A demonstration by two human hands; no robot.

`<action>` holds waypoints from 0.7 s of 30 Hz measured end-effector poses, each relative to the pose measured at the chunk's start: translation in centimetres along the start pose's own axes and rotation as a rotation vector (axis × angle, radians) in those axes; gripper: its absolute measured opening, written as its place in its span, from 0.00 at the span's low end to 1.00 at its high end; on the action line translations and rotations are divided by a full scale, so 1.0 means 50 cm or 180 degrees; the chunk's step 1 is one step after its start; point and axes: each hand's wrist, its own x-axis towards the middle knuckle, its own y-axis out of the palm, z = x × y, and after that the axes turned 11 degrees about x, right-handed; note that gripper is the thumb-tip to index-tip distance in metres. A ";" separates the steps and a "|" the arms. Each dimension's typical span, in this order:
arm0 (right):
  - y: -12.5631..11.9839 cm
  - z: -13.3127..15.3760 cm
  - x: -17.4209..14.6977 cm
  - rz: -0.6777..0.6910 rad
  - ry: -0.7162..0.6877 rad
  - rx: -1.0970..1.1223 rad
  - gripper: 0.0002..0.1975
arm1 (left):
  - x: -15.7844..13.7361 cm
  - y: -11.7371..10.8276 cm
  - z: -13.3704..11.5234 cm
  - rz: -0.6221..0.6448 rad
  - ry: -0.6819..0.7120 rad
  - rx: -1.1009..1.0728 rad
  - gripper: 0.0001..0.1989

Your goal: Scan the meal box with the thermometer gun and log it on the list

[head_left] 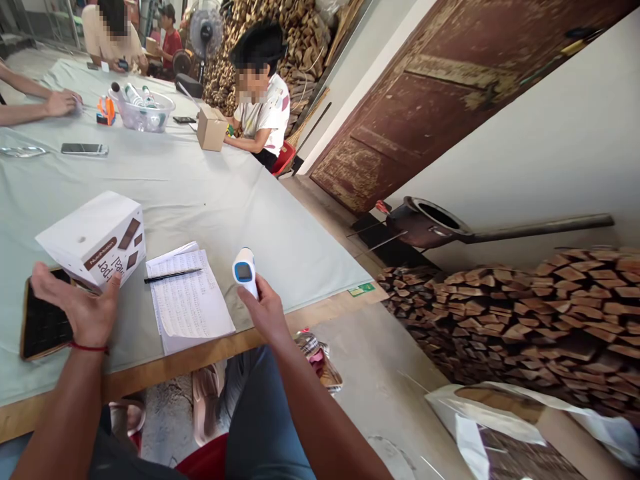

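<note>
My right hand (269, 312) grips a white and blue infrared thermometer (245, 261), holding it over the table near its front edge with the small screen facing me. My left hand (89, 313) is open, palm up, with its fingers spread in front of a white box (85, 223) with brown print; whether it touches the box I cannot tell. Partly under that hand lies a dark phone or tablet in a brown case (43, 323). Between my hands rests a sheaf of handwritten paper (193, 307), with a black pen (173, 275) across its top.
Farther back on the cloth-covered table (220, 207) are a phone (84, 149), a clear basin (167, 107) of bottles, an orange object (105, 111) and a cardboard box (211, 128). Several people sit around. Stacked firewood (540, 320) and a metal pot-like vessel (417, 223) stand at right.
</note>
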 end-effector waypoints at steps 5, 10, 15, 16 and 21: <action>-0.027 -0.069 0.100 -0.0106 -0.0044 -0.2169 0.25 | -0.066 0.009 -0.084 -0.0581 0.2070 0.0542 0.34; -0.036 -0.087 0.134 -0.0087 -0.0291 -0.2790 0.24 | -0.174 0.076 -0.151 0.1668 0.2707 0.0542 0.11; 0.040 -0.066 0.126 0.0253 -0.1305 -0.2358 0.17 | -0.229 0.122 -0.174 0.2585 0.2620 0.1402 0.12; 0.064 -0.059 0.127 0.0575 -0.1421 -0.2255 0.15 | -0.230 0.125 -0.174 0.2619 0.2560 0.1488 0.13; 0.153 -0.021 0.152 0.1495 -0.1501 -0.2280 0.09 | -0.220 0.127 -0.170 0.2699 0.2306 0.1593 0.16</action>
